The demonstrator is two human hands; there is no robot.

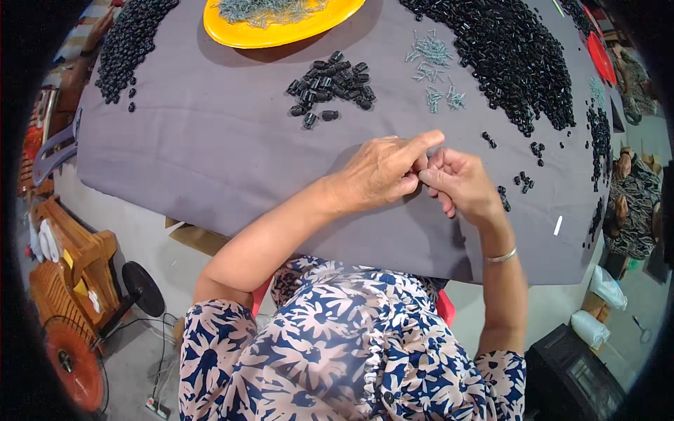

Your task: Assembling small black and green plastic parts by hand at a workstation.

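Note:
Over the grey cloth, my left hand (382, 172) and my right hand (463, 184) meet fingertip to fingertip. Thumb and fingers are pinched on both, and whatever small thing lies between them is hidden. A dark bit shows under the curled lower fingers of my right hand; its kind is unclear. Beyond my left hand lies a loose pile of black ribbed plastic pieces (333, 84). Small silver screws (430, 50) are scattered past my right hand, beside a large heap of small black plastic parts (516, 56). A few black parts (524, 182) lie right of my right hand.
A yellow dish (232, 36) of silver screws stands at the far side of the grey-covered table (210, 154). Round black pieces (126, 52) are heaped at far left. A white strip (558, 225) lies near the right edge. Other people sit at right. A wooden chair (70, 274) stands at left.

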